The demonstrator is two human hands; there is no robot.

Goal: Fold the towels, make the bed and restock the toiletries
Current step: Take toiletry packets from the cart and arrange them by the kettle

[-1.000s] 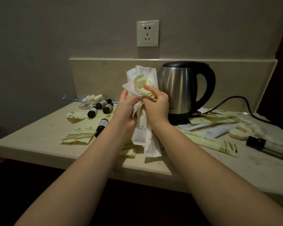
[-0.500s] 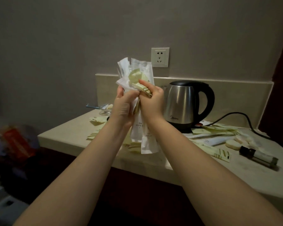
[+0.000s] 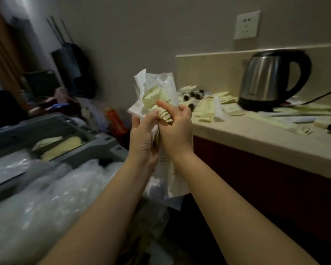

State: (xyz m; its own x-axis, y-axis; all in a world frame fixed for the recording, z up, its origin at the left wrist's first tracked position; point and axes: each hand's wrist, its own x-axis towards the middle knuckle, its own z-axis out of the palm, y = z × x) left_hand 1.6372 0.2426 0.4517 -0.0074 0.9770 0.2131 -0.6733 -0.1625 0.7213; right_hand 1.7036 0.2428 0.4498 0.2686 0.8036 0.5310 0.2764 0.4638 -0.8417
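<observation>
Jo: Everything slides right compared to a second ago, so the kettle (image 3: 271, 77) and counter (image 3: 266, 138) sit off to the right now, and a grey cart (image 3: 46, 123) shows up on the left. Hands same as before?

Kim: Yep, left hand (image 3: 143, 134) and right hand (image 3: 177, 131) both stay curled tight round the bundle of packets (image 3: 157, 88), held upright in the air between cart and counter. Loose packets (image 3: 208, 111) and small bottles (image 3: 195, 94) lie on the counter near the kettle.
</observation>
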